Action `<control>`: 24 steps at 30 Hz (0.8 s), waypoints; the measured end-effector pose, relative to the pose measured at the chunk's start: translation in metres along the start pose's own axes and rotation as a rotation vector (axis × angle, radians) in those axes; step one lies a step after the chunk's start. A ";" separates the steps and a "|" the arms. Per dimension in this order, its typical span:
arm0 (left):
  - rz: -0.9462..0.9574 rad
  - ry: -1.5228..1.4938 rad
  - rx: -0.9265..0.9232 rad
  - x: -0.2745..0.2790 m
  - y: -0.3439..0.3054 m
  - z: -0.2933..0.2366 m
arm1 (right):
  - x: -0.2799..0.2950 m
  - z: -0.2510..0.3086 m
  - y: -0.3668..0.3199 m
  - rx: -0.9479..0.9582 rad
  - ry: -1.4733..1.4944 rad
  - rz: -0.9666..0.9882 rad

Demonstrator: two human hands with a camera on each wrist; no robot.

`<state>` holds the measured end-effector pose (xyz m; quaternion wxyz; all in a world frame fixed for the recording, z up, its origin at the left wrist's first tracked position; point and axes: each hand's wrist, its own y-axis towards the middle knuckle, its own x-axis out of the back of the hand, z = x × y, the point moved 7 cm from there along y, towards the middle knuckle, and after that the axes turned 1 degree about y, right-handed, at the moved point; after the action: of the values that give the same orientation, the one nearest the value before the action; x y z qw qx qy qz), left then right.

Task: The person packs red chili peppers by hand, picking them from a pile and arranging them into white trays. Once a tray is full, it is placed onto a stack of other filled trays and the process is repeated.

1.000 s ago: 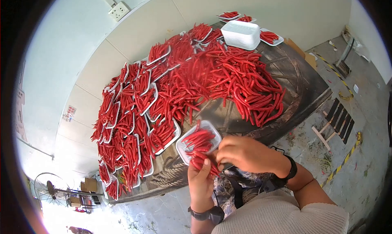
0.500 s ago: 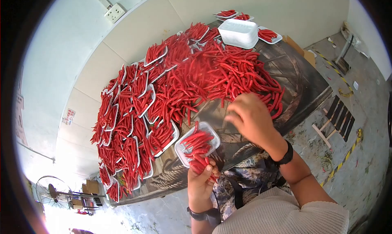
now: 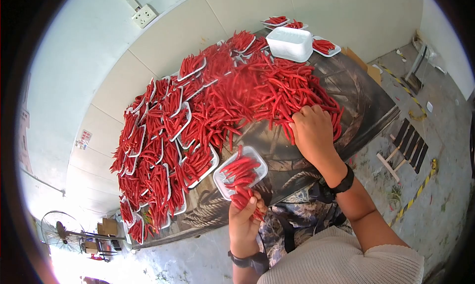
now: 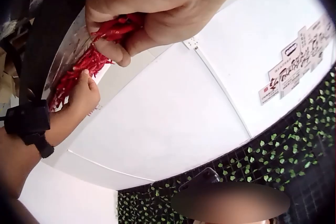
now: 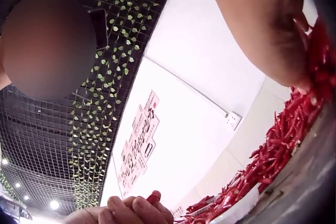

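In the head view the left hand (image 3: 244, 221) grips a small bunch of red chilies (image 3: 241, 199) at the near edge of a white foam tray (image 3: 222, 187), which holds more chilies. The left wrist view shows that hand (image 4: 152, 8) with its fingers and thumb curled round chilies (image 4: 118, 28). The right hand (image 3: 314, 133) is at the near side of the big loose chili pile (image 3: 292, 86), fingertips bent down among the chilies. In the right wrist view its fingers (image 5: 304, 79) touch red chilies; part of them is hidden.
Many filled trays (image 3: 188, 120) crowd the table's left side. A stack of white trays (image 3: 290, 45) stands at the back, beside a filled tray (image 3: 337, 50). The table edge (image 3: 381, 129) runs along the right; a slatted stool (image 3: 406, 148) is on the floor.
The right hand has moved from beside the tray up and away to the loose pile, and its fingers have lowered onto the chilies. The left hand stays in place, holding its bunch.
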<state>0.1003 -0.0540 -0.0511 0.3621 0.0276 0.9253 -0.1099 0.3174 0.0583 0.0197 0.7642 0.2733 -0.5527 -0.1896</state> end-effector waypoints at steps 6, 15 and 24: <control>-0.047 -0.024 -0.013 0.004 -0.001 -0.005 | 0.030 0.007 -0.007 -0.015 0.146 -0.188; -0.076 -0.106 -0.133 -0.013 0.016 -0.011 | 0.045 0.095 -0.060 0.373 0.684 0.151; -0.076 -0.186 -0.177 0.004 0.005 -0.014 | 0.025 0.028 -0.009 0.084 0.398 0.029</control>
<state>0.0883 -0.0460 -0.0445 0.4431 -0.0500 0.8940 -0.0436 0.2983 0.0307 0.0389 0.8488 0.3293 -0.4020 -0.0975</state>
